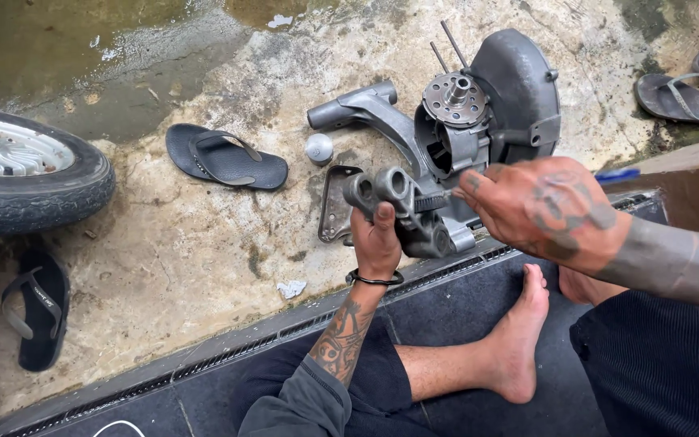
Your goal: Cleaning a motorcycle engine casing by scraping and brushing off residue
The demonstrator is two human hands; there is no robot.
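Down on the stained concrete floor (204, 251), just past the dark ribbed mat (463, 324) we sit on, we work on a grey scooter engine casing (479, 105) lying on its side, its hub and two thin studs pointing up. Our left hand (375, 239) reaches forward from a tattooed forearm with a black band at the wrist, fingers (383, 217) clamped around a grey cast metal bracket (394, 198) with round bosses, held against the near edge of the casing. Our right hand (535, 206), tattooed on its back, comes in from the right with its fingers drawn together on a small dark toothed part (434, 198) that touches the bracket; we cannot tell exactly what that part is. A flat metal cover plate (335, 202) lies on the floor just left of the bracket, and a small round grey cap (319, 148) sits beyond it, near the casing's long arm. A black flip-flop (224, 155) lies further left, another black sandal (36, 311) near the left edge, and two more sandals (689, 93) at the upper right. A scooter wheel (26, 170) with a silver rim shows at the left. Our bare foot (519, 340) rests on the mat below our right hand.
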